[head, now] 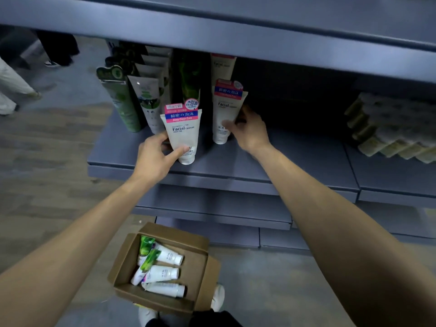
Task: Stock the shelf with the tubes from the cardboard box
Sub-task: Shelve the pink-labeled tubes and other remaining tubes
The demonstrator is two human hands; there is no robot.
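My left hand [157,159] grips a white facial cleanser tube [182,132] with a pink and blue label, standing cap-down near the front of the grey shelf [295,159]. My right hand [249,129] holds a second white cleanser tube [225,109] standing just behind and to the right. A third white tube [221,66] stands further back. On the floor below sits the open cardboard box [200,267] with several white and green tubes [162,272] lying inside.
Green tubes [122,100] and white-green tubes [148,100] stand in rows at the shelf's left. Stacked pale packs [391,128] fill the shelf's right. An upper shelf [236,27] overhangs. Lower shelves [212,208] jut out below. People's legs [14,90] are at far left.
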